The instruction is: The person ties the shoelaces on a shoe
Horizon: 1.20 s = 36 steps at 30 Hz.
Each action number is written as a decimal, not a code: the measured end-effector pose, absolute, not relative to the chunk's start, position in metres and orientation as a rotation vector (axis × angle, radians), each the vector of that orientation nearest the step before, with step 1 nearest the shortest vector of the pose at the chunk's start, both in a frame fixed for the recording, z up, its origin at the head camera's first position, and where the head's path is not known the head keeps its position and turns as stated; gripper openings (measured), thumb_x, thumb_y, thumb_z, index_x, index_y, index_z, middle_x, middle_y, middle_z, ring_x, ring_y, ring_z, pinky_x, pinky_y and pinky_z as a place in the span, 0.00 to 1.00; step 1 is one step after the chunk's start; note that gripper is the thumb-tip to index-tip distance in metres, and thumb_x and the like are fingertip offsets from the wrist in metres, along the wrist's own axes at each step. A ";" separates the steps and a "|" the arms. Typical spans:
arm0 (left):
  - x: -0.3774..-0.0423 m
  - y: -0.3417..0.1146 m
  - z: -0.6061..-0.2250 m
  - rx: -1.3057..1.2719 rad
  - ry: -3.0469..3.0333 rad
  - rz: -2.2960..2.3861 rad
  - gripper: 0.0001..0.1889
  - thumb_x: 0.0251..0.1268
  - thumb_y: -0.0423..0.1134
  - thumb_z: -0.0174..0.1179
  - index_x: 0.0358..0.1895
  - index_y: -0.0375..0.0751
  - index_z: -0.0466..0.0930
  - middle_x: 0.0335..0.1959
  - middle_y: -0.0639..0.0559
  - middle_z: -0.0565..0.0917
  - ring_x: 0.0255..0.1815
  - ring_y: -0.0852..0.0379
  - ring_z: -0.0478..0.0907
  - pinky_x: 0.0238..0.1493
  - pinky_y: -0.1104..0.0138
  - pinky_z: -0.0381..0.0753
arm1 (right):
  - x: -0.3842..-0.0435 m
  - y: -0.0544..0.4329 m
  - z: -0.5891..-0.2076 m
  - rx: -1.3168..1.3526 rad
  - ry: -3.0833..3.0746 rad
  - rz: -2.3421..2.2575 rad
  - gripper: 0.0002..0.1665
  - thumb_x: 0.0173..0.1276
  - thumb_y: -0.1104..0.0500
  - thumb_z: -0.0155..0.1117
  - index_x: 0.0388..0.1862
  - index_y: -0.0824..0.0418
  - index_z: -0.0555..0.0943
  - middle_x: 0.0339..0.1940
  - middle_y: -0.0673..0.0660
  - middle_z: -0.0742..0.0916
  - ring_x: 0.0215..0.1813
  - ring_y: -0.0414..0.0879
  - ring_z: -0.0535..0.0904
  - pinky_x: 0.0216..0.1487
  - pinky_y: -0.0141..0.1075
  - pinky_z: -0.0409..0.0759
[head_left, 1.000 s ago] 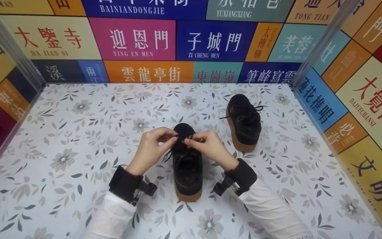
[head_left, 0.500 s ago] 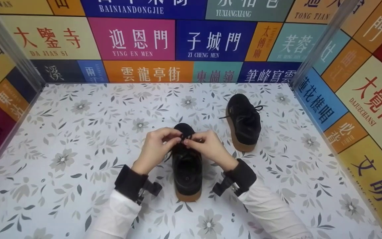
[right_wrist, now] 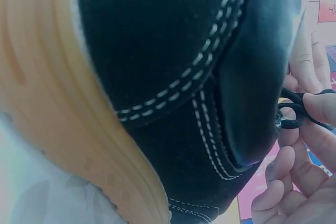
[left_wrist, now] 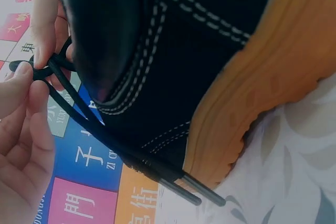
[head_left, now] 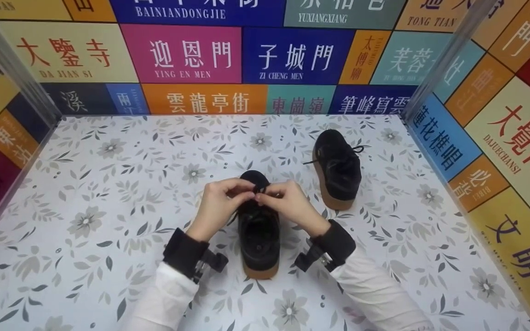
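Observation:
A black shoe (head_left: 260, 257) with a tan sole stands upright on the floor, its toe pointing away from me. Over its front, my left hand (head_left: 216, 200) pinches the black shoelace (left_wrist: 107, 139) between thumb and fingertips. My right hand (head_left: 295, 204) pinches the same lace from the other side, fingertips almost meeting the left ones. The left wrist view has two lace ends with grey tips hanging along the shoe's side. A small lace loop (right_wrist: 292, 124) shows by the fingers in the right wrist view. The hands partly cover the knot area in the head view.
A second black shoe (head_left: 338, 170) with a tan sole and a tied lace stands farther back on the right. The white floral surface (head_left: 108, 193) lies beneath both. Colourful panels with lettering (head_left: 182, 55) wall in the back and sides.
My left hand has shifted slightly to the right and closer to the right hand, carrying the lace with it. The right hand and both shoes have stayed nearly in place.

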<state>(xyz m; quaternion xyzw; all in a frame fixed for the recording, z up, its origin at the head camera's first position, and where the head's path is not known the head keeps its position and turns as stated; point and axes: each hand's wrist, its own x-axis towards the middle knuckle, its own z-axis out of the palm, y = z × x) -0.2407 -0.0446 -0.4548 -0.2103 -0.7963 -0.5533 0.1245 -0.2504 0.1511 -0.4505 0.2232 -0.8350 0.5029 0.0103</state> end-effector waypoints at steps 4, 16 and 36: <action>-0.241 -0.045 -0.456 -0.638 -2.305 -1.617 0.09 0.59 0.35 0.72 0.42 0.40 0.89 0.36 0.49 0.91 0.34 0.58 0.85 0.37 0.72 0.83 | -0.251 0.152 -0.451 0.705 -2.617 1.588 0.10 0.66 0.63 0.69 0.26 0.67 0.88 0.28 0.63 0.89 0.29 0.34 0.76 0.33 0.24 0.72; -0.239 -0.051 -0.462 -0.779 -2.229 -1.591 0.06 0.60 0.33 0.71 0.41 0.41 0.90 0.39 0.50 0.91 0.35 0.56 0.85 0.38 0.71 0.84 | -0.252 0.153 -0.449 0.693 -2.683 1.563 0.15 0.70 0.60 0.64 0.26 0.67 0.86 0.28 0.60 0.88 0.30 0.37 0.75 0.33 0.26 0.71; -0.237 -0.051 -0.473 -1.060 -2.029 -0.768 0.07 0.56 0.27 0.71 0.37 0.41 0.90 0.37 0.51 0.87 0.40 0.55 0.83 0.48 0.67 0.85 | -0.248 0.152 -0.444 0.527 -2.711 1.650 0.21 0.71 0.57 0.66 0.20 0.68 0.78 0.16 0.42 0.74 0.21 0.36 0.66 0.24 0.27 0.62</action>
